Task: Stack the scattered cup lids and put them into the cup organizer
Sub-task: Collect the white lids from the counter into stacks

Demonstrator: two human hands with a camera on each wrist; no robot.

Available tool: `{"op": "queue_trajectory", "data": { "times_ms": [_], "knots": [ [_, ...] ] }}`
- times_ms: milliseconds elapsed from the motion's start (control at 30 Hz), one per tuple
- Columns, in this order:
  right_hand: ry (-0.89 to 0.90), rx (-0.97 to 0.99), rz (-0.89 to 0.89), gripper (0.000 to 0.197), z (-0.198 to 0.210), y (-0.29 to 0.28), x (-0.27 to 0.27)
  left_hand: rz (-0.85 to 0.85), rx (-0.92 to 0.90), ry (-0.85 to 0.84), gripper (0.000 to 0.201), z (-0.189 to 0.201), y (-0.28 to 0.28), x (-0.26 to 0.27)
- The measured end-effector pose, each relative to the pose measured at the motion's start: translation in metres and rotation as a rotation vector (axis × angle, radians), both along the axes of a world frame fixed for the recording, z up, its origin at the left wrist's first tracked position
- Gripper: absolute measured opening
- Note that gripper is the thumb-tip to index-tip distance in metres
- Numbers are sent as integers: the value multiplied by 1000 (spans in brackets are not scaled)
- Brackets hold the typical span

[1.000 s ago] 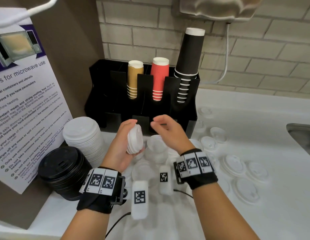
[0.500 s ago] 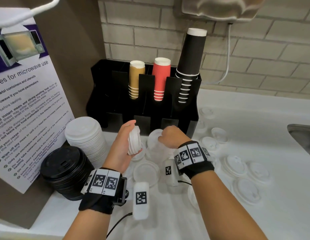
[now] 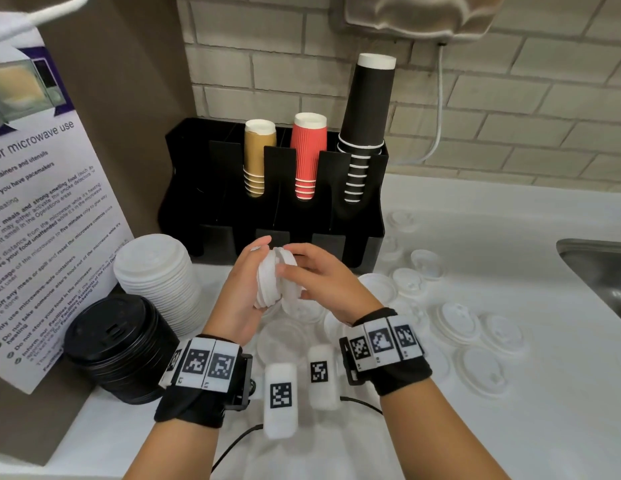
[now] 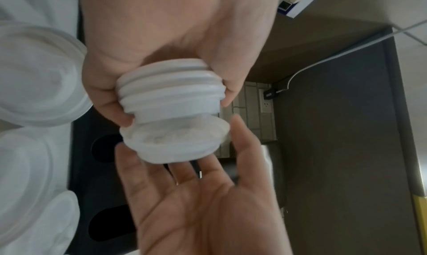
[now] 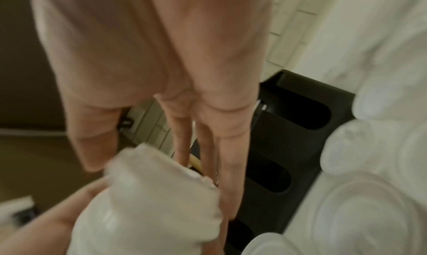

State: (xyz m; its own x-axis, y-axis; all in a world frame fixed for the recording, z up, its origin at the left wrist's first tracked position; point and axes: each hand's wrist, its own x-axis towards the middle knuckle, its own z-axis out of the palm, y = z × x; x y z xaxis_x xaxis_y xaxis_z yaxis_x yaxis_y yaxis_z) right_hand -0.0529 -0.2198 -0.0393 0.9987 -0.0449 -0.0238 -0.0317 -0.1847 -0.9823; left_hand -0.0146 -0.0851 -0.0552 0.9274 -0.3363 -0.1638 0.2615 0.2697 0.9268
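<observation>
My left hand (image 3: 262, 275) grips a short stack of small white lids (image 3: 267, 289), held on edge just in front of the black cup organizer (image 3: 233, 216). My right hand (image 3: 285, 259) holds one more white lid (image 3: 291, 282) by its rim against the open end of that stack. In the left wrist view that lid (image 4: 175, 142) sits a little askew under the stack (image 4: 171, 87). Several loose white lids (image 3: 458, 322) lie scattered on the white counter to the right and under my hands.
The organizer holds tan cups (image 3: 259, 157), red cups (image 3: 307, 154) and black cups (image 3: 366, 116); its low front slots look dark. A tall white lid stack (image 3: 156, 282) and a black lid stack (image 3: 118, 348) stand left. A sink (image 3: 600, 271) lies right.
My right hand dipped to the counter, took up a lid and brought it against the stack. The left hand stayed roughly where it was with its stack.
</observation>
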Motion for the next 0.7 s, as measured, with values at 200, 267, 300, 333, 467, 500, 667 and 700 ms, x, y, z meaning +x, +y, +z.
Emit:
{"op": "queue_trajectory", "data": {
  "times_ms": [200,267,300,333,467,500,667,700],
  "knots": [
    [-73,125,92,40,-5,-8,-6,-81,56,25,25,6,3,-2],
    [-100,116,84,37,-5,-9,-6,-108,59,33,26,6,3,-2],
    [-104,110,80,37,-4,-9,-6,-115,51,36,26,5,3,-2],
    [-109,100,74,37,-5,-10,-6,-114,38,37,26,5,2,-3],
    [-155,29,28,37,-6,-10,-7,-58,-23,21,25,6,-2,-5],
    [-166,19,16,37,-6,-9,-6,-45,-36,20,25,6,-3,-6],
    [-199,18,-4,36,-4,-6,-6,17,-29,18,22,7,-8,-8],
    [-200,13,-4,36,-3,-6,-6,19,-28,19,21,7,-8,-7]
  ]
}}
